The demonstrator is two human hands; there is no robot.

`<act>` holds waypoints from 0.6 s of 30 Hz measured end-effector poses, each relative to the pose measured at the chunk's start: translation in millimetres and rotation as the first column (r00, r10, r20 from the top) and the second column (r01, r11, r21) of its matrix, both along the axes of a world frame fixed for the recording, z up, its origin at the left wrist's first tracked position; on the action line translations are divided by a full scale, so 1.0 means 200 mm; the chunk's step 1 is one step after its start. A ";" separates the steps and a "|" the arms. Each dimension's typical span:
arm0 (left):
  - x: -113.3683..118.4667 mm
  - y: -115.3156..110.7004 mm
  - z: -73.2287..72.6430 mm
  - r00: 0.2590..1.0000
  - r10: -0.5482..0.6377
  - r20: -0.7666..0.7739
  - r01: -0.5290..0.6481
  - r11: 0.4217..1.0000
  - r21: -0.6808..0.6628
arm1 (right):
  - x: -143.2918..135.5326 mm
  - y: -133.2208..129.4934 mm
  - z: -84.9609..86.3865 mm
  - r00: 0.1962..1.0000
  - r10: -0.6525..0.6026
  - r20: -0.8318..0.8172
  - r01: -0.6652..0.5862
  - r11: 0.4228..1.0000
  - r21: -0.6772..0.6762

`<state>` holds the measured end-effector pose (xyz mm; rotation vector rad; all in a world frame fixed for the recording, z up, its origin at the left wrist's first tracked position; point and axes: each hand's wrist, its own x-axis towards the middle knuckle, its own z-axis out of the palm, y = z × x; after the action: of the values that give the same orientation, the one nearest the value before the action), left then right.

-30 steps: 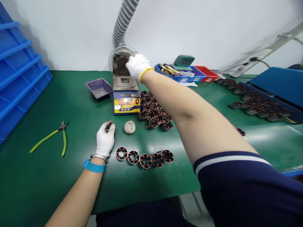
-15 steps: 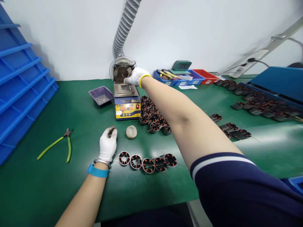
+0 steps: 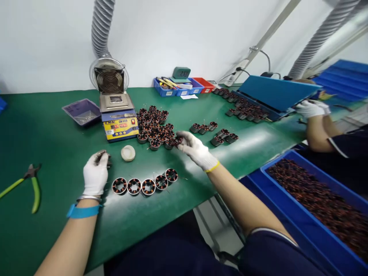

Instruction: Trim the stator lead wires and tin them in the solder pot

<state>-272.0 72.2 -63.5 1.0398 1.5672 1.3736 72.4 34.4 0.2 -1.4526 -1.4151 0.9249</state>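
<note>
My left hand (image 3: pixel 96 172), white-gloved with dark-stained fingertips, is closed near the table's left part; a small dark thing shows at its fingers, too hidden to name. Beside it lies a round pale pad (image 3: pixel 128 153). My right hand (image 3: pixel 195 149), gloved too, has its fingers around a dark wound coil core (image 3: pixel 176 142) at the right edge of a cluster of coil cores (image 3: pixel 152 126). Several ring-shaped cores (image 3: pixel 148 186) stand in a row in front. Behind the pad is a yellow and blue solder pot (image 3: pixel 120 124) with a metal top.
Green-handled cutters (image 3: pixel 35 191) lie at the left, a purple tray (image 3: pixel 83 112) beside the pot. Small bins (image 3: pixel 178 91) stand along the wall. More cores (image 3: pixel 217 141) are at the right. Another person's gloved hands (image 3: pixel 312 109) are by a blue crate (image 3: pixel 276 90); a full blue bin (image 3: pixel 313 195) is lower right.
The view has swung right. My right hand has come back from the solder pot to the cluster's right side and holds a core. My left hand stays closed beside the pad.
</note>
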 end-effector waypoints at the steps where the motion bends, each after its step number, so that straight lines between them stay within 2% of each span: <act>1: 0.00 0.00 0.00 1.000 0.004 -0.004 -0.004 1.000 -0.004 | 0.03 -0.08 -0.07 0.999 -0.046 0.001 0.046 0.999 -0.022; 4: 0.00 -0.01 0.02 1.000 0.012 -0.019 -0.012 1.000 -0.003 | 0.04 -0.26 -0.22 0.992 -0.126 0.016 0.127 0.991 -0.049; 7: 0.01 -0.02 0.04 0.999 0.013 -0.036 -0.013 1.000 0.006 | -0.05 -0.35 -0.30 0.991 -0.135 0.023 0.136 0.989 -0.054; 9: 0.01 -0.03 0.06 0.999 0.015 -0.048 -0.015 1.000 0.008 | -0.13 -0.38 -0.31 0.995 -0.075 0.065 0.075 0.997 -0.004; 13: 0.02 -0.05 0.08 0.999 -0.001 -0.052 0.001 1.000 0.000 | -0.26 -0.39 -0.29 0.972 0.141 0.188 -0.159 0.984 0.086; 16: 0.00 -0.06 0.09 0.999 -0.025 -0.022 0.024 1.000 -0.014 | -0.30 -0.39 -0.26 0.941 0.308 0.137 -0.317 0.947 0.051; 18: -0.01 -0.06 0.10 0.999 -0.035 -0.007 0.035 0.999 -0.021 | -0.30 -0.39 -0.24 0.929 0.362 0.085 -0.368 0.927 0.073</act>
<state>-274.3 60.9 -43.0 1.0559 1.5582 1.3291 12.6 -42.8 -48.5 -1.1853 -1.7956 1.0321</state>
